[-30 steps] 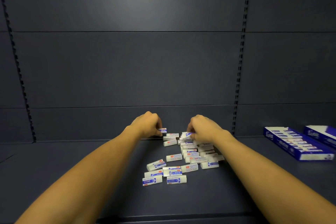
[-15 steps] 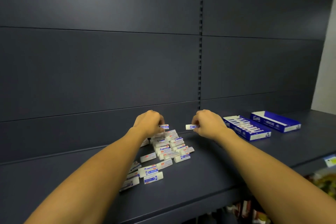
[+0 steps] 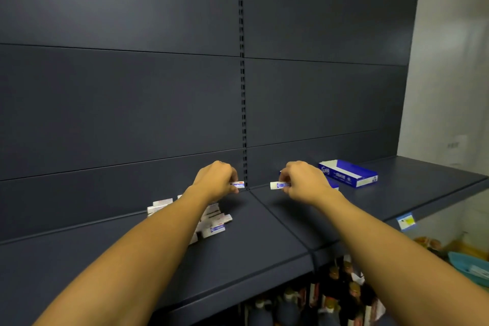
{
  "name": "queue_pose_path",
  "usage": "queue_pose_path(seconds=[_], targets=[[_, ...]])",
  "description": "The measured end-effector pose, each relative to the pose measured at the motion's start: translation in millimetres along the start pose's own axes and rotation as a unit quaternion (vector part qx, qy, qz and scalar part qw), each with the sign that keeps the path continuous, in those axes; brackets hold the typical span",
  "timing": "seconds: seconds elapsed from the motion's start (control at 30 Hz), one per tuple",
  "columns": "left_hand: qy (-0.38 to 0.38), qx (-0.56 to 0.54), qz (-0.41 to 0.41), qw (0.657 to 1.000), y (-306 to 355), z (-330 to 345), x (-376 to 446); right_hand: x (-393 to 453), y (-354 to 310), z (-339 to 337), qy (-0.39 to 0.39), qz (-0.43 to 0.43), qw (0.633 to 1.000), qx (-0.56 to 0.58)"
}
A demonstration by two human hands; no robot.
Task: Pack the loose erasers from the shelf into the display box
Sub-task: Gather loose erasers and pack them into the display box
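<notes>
Since the earlier frames both hands have lifted off the pile and swung right, each carrying an eraser, and the view has turned so the loose pile now sits left of centre. The left hand (image 3: 215, 180) has its fingers curled round a white-and-blue eraser (image 3: 237, 185), whose end pokes out to the right of the fingers. The right hand (image 3: 301, 181) pinches a second eraser (image 3: 280, 185) by its right end, the white tip pointing left toward the other hand. The two hands are level, near one another but apart, both above the shelf (image 3: 264, 233) close to the back panel (image 3: 132, 114).

Under and behind the left forearm lies the pile of loose erasers (image 3: 215, 223), partly hidden by the arm. Just behind the right hand, the display box (image 3: 334, 185) is almost wholly covered; only a blue edge and corner show. Farther right stands a second blue box (image 3: 349, 173), open on top. On the shelf's front edge to the right hangs a small price tag (image 3: 405, 222). Below the shelf are bottles (image 3: 330, 296), and at the far right edge a teal basket (image 3: 468, 267).
</notes>
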State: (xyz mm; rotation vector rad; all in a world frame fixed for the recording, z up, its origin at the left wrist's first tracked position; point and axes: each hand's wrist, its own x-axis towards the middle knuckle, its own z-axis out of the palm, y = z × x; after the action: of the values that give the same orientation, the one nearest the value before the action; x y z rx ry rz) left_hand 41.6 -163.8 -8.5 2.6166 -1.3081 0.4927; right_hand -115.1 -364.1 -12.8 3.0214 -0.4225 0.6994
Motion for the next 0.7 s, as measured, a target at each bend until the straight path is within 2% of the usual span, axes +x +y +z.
queue_pose_path(seconds=[0.3, 0.7], targets=[[-0.024, -0.066, -0.039, 0.997, 87.4, 6.6, 12.3, -25.0, 76.8, -22.4, -0.006, -0.015, 1.0, -0.013], [-0.013, -0.038, -0.039, 0.998, 176.1, 13.0, 27.0, -50.1, 155.4, -29.9, -0.007, -0.025, 1.0, 0.011]])
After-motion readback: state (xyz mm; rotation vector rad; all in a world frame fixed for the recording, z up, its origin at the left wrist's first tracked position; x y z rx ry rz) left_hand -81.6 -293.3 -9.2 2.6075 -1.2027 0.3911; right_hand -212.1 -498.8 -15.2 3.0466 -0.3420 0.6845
